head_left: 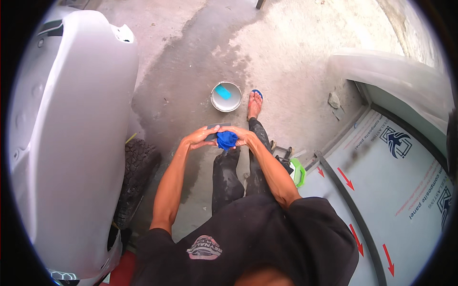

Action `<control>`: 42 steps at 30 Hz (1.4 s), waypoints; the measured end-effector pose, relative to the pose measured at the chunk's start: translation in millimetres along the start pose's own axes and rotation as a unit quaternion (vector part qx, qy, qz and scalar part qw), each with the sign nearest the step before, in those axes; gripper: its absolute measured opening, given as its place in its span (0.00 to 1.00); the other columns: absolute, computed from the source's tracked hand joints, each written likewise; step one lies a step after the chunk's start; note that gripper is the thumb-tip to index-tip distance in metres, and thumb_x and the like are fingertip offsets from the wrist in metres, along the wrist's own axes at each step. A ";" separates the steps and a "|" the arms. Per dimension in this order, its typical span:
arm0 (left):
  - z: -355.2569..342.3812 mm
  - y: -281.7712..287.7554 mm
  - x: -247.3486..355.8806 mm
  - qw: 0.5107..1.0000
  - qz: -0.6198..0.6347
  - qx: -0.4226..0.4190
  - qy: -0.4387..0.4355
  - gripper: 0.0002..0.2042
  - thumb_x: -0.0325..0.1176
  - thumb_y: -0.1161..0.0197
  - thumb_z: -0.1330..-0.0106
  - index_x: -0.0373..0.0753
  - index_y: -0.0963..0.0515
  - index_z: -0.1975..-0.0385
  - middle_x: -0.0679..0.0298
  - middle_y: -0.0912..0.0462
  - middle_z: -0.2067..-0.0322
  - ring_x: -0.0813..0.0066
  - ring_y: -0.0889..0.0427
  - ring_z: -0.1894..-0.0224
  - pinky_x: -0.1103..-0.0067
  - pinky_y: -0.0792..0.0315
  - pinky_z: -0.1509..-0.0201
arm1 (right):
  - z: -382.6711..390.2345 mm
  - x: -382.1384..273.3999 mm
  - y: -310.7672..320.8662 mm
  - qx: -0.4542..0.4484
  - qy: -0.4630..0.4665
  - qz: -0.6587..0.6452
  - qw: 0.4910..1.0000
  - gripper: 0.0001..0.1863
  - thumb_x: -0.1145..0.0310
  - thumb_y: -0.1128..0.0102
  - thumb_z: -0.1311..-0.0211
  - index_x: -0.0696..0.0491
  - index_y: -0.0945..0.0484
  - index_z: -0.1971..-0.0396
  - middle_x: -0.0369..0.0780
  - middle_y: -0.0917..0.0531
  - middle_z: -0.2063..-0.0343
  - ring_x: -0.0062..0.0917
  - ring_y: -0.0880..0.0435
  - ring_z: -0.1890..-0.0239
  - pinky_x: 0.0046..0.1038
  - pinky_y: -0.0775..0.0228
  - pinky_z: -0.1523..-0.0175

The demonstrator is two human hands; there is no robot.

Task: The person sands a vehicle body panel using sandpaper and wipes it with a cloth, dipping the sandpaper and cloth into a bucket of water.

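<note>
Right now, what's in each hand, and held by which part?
Left hand: dark grey flat piece, by its left end. Right hand: bunched blue cloth, by its right side. Exact fingertip placement unclear.

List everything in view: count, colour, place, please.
Cloth: one, blue, in right hand
Flat piece: one, dark grey, in left hand
Bucket: one, whitish, straight ahead
Flat strip: one, cyan, inside bucket
Curved body panel: one, pale grey, far left
Tyre: one, black, left
Red surface: one, red, lower left
Printed sheeting: count unclear, pale, right
Plastic sheet: one, whitish, upper right
Stone: one, pale, right side
Green item: one, green, beside right leg
Floor: one, grey, throughout
Sandal: one, blue, under right foot
Legs: two, dark-clad, centre
Shirt: one, black, bottom
Hands: two, bare, centre
</note>
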State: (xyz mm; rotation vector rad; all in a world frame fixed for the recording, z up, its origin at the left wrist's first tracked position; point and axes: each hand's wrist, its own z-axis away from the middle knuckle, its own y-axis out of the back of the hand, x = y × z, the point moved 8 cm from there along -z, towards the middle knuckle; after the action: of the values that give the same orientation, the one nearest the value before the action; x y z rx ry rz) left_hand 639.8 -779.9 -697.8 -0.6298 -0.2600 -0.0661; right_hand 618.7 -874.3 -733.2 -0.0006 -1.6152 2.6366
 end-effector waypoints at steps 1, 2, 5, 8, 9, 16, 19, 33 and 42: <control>-19.4 25.8 -7.2 0.994 0.017 0.105 0.013 0.25 0.50 0.42 0.28 0.42 0.28 0.37 0.56 0.23 0.44 0.68 0.23 0.42 0.62 0.26 0.40 | -10.9 -2.1 30.8 0.067 -0.021 -0.013 0.997 0.23 0.48 0.43 0.32 0.55 0.25 0.54 0.44 0.14 0.64 0.28 0.14 0.73 0.24 0.26 0.84; -41.6 48.1 -9.7 0.983 0.037 0.178 -0.003 0.23 0.48 0.43 0.27 0.41 0.27 0.39 0.55 0.21 0.46 0.67 0.21 0.44 0.61 0.24 0.42 | -20.2 -1.5 66.1 0.157 -0.052 -0.017 0.986 0.21 0.50 0.42 0.32 0.55 0.24 0.55 0.44 0.14 0.64 0.28 0.13 0.73 0.25 0.25 0.83; -124.0 117.6 -16.6 0.935 -0.024 0.351 -0.052 0.19 0.43 0.45 0.26 0.36 0.23 0.45 0.51 0.17 0.54 0.62 0.16 0.52 0.61 0.22 0.45 | -66.4 -34.1 155.2 0.284 0.052 0.016 0.957 0.23 0.48 0.37 0.36 0.51 0.20 0.52 0.44 0.14 0.62 0.30 0.13 0.72 0.27 0.21 0.79; -207.7 188.6 -44.3 0.874 -0.023 0.483 -0.046 0.16 0.38 0.45 0.27 0.32 0.22 0.49 0.48 0.14 0.61 0.51 0.14 0.57 0.60 0.22 0.47 | -98.9 -65.2 252.8 0.507 0.082 0.168 0.841 0.28 0.46 0.33 0.42 0.51 0.19 0.50 0.47 0.15 0.60 0.33 0.12 0.66 0.31 0.18 0.72; -237.9 208.5 -50.9 0.870 -0.109 0.481 -0.009 0.16 0.36 0.43 0.30 0.32 0.21 0.50 0.43 0.15 0.60 0.44 0.17 0.53 0.58 0.25 0.46 | -102.5 -80.6 278.7 0.590 0.095 0.266 0.756 0.31 0.45 0.30 0.46 0.52 0.18 0.50 0.49 0.15 0.59 0.35 0.12 0.63 0.34 0.16 0.66; -357.2 272.4 -83.2 0.829 -0.276 0.486 -0.020 0.16 0.34 0.40 0.35 0.31 0.21 0.53 0.39 0.17 0.57 0.40 0.20 0.49 0.56 0.28 0.44 | -178.4 -94.3 418.7 0.596 -0.021 0.433 0.676 0.32 0.49 0.27 0.52 0.61 0.17 0.56 0.57 0.15 0.59 0.42 0.15 0.51 0.39 0.25 0.43; -375.8 278.9 -99.1 0.840 -0.303 0.446 0.054 0.15 0.34 0.38 0.39 0.29 0.19 0.57 0.37 0.17 0.58 0.40 0.19 0.50 0.57 0.27 0.44 | -201.0 -84.7 435.2 0.517 -0.060 0.473 0.711 0.31 0.53 0.29 0.53 0.64 0.18 0.55 0.57 0.15 0.57 0.42 0.15 0.50 0.38 0.26 0.41; -115.2 145.2 -53.6 0.873 0.257 0.393 -0.132 0.16 0.42 0.48 0.26 0.38 0.24 0.49 0.58 0.16 0.57 0.67 0.14 0.60 0.64 0.16 0.59 | -64.7 -92.4 80.0 0.356 0.117 0.178 0.910 0.16 0.58 0.39 0.41 0.51 0.18 0.57 0.36 0.19 0.69 0.21 0.20 0.73 0.21 0.25 0.82; -62.1 -10.1 88.9 0.817 0.421 0.097 -0.383 0.16 0.48 0.52 0.27 0.48 0.24 0.50 0.65 0.17 0.58 0.72 0.17 0.61 0.68 0.20 0.58 | 33.0 -172.4 -135.0 0.373 0.119 0.655 0.646 0.34 0.41 0.32 0.52 0.46 0.21 0.47 0.50 0.21 0.46 0.47 0.21 0.45 0.42 0.29 0.42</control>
State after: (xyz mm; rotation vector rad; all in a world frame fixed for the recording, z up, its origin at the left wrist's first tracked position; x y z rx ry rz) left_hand 737.9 -823.1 -717.1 -0.4922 -0.7348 1.0877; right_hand 795.8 -849.8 -602.4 -2.0512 -0.0755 3.5990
